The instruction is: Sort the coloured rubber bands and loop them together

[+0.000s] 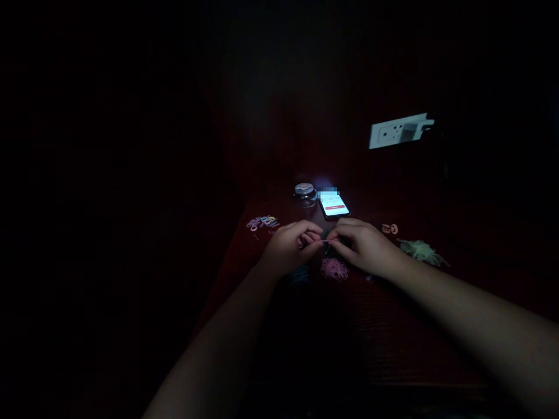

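My left hand and my right hand meet over the dark table, thumbs against fingertips. Stretched between the two pinches is a short, thin pink strand, perhaps a small elastic band; the dim light hides its exact kind. Just below my hands lies a heap of similar pink strands. A darker heap of blue strands sits under my left wrist, partly in shadow. Beyond my right wrist spreads a pile of pale green strands.
Behind my hands stand a clear lidded jar and a lit phone. A mixed pile of coloured strands and rings lies at left, small orange pieces at right. A white socket panel is on the wall.
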Motion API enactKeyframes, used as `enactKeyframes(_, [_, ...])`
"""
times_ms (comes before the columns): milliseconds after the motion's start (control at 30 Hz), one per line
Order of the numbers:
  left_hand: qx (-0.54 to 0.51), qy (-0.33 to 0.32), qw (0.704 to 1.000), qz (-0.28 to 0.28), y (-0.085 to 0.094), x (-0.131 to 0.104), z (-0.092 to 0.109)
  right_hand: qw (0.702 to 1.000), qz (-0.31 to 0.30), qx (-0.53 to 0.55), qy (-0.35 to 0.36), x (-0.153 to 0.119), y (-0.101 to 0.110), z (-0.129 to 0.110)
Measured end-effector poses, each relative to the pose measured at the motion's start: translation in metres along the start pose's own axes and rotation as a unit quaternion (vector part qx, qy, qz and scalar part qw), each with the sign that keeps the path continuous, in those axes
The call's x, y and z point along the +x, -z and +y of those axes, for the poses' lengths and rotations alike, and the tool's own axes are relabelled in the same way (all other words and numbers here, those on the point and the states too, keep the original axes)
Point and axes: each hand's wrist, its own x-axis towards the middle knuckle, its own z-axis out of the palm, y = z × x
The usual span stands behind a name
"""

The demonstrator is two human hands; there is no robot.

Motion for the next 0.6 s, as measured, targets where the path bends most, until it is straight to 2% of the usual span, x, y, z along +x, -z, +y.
enactKeyframes(300, [0.039,-0.041,0.998,-0.038,0.0038,0.0011,0.004,1.0,-0.01,-0.004,0.01,-0.0003,0.0015,-0.0009])
enactKeyframes(600, [0.026,-0.022,0.998,-0.059,0.0038,0.0007,0.0026,1.0,-0.001,0.012,0.018,-0.001,0.0018,-0.001])
